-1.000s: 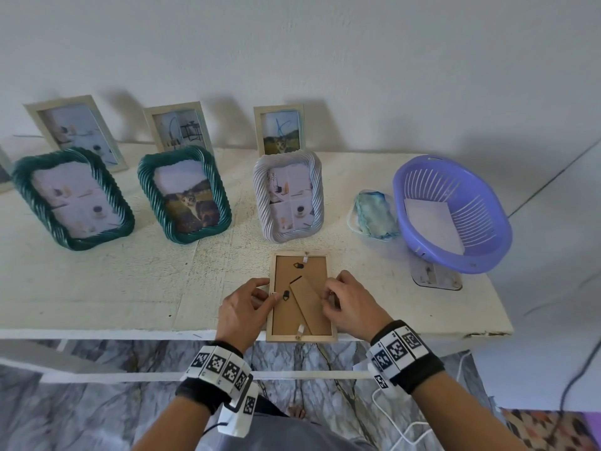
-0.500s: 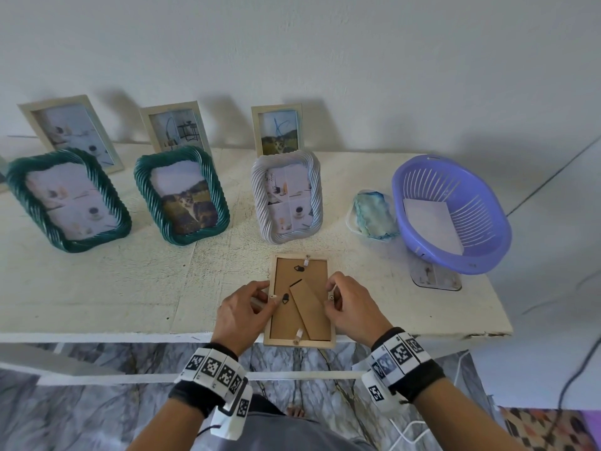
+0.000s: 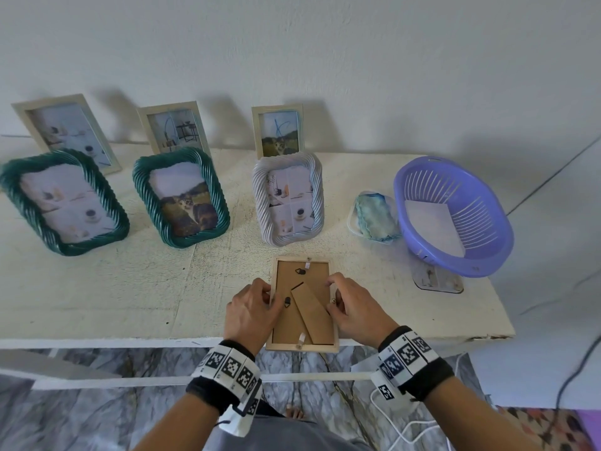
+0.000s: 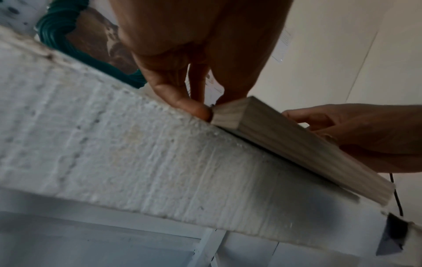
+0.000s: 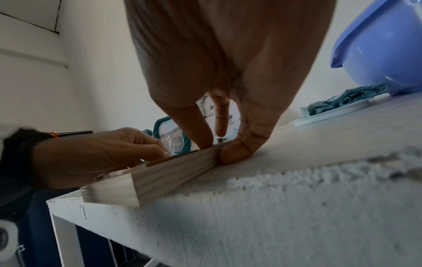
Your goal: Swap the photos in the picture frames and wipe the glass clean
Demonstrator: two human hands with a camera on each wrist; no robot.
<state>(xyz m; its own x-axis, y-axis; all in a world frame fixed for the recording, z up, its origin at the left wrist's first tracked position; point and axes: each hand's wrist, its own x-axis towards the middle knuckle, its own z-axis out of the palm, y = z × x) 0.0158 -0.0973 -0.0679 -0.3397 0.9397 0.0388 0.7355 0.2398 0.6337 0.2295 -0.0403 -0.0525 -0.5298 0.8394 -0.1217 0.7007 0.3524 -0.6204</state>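
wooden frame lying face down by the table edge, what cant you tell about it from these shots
- Its photo and glass: face down on the white table in every view.
- Side clips of the light wooden frame: head view, covered by the left hand and right hand.
- Its back: both wrist views show only its edge.

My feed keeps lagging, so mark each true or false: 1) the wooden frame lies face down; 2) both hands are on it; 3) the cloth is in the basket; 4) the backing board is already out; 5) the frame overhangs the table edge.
1) True: the wooden frame shows its back.
2) True: left hand and right hand grip its side edges.
3) False: the cloth lies beside the basket, on a small white dish.
4) False: the backing board sits in the frame.
5) True: its near end passes the table edge.
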